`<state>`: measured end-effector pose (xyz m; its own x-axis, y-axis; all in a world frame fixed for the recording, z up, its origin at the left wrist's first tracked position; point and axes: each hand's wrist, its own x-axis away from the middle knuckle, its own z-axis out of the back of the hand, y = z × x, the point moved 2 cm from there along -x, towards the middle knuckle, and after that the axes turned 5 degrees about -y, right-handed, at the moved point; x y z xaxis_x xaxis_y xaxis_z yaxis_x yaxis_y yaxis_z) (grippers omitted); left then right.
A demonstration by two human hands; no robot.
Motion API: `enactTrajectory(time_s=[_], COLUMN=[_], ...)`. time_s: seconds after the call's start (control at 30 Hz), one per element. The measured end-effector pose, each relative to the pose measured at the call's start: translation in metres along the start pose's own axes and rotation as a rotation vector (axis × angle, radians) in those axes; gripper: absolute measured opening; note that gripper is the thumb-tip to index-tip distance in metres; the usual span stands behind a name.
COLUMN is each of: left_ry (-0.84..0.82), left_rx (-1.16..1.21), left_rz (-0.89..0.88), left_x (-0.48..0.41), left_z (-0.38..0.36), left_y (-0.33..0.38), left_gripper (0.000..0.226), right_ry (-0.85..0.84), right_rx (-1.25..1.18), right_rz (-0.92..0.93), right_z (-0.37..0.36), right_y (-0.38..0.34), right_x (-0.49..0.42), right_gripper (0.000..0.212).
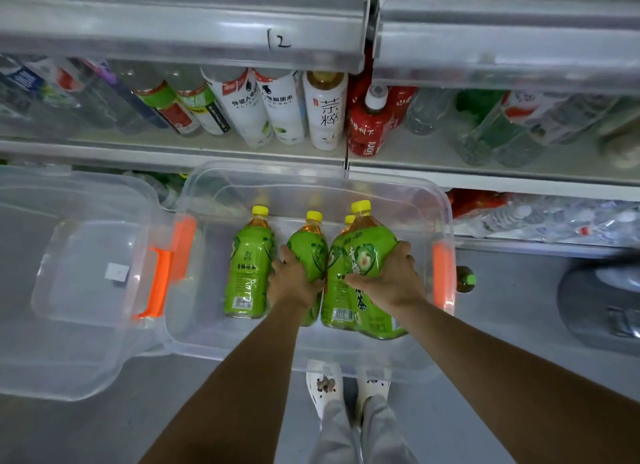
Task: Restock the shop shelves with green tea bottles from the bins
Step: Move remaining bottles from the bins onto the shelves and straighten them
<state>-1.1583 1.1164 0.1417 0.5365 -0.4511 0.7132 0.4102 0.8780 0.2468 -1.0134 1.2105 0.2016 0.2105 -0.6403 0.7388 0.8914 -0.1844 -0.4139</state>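
Beneath shelves (173, 148), arms extend into bin (311, 178): left hand (294, 285) clasps middle bottle (308, 252), right hand (393, 283) the rightmost bottle (363, 245).

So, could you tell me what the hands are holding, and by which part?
The left hand grips the middle green tea bottle, the right hand the rightmost bottle, both round the labelled body.

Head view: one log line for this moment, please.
left hand: grips middle bottle | right hand: grips right bottle | left bottle: untouched in clear bin
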Motion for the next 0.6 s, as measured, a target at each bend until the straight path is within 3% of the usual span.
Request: enactTrajectory(time_s=[0.13, 0.3, 0.4, 0.53, 0.6], left_ry=[-0.057, -0.086, -0.135, -0.235, -0.265], left_rx=[0.229, 0.632, 0.768, 0.895, 0.904], left_rz=[-0.02, -0.086, -0.149, -0.234, -0.281], left_x=[0.002, 0.041, 0.079, 0.13, 0.153], left_z=[0.025, 0.067, 0.096, 0.132, 0.15], left_y=[-0.011, -0.018, -0.015, -0.004, 0.005], left_gripper=[0.091, 0.058, 0.06, 0.08, 0.086], right_ry=[-0.029, -0.104, -0.137, -0.186, -0.21], right_rx=[-0.034, -0.254, -0.332, -0.486, -0.6], right_rz=[0.028, 0.071, 0.121, 0.218, 0.265], right_z=[0.01, 0.035, 0.057, 0.092, 0.107], right_y=[-0.002, -0.013, -0.021, -0.036, -0.041], right_x=[0.01, 0.043, 0.07, 0.118, 0.14], right_gripper=[0.083, 0.085, 0.095, 0.137, 0.126])
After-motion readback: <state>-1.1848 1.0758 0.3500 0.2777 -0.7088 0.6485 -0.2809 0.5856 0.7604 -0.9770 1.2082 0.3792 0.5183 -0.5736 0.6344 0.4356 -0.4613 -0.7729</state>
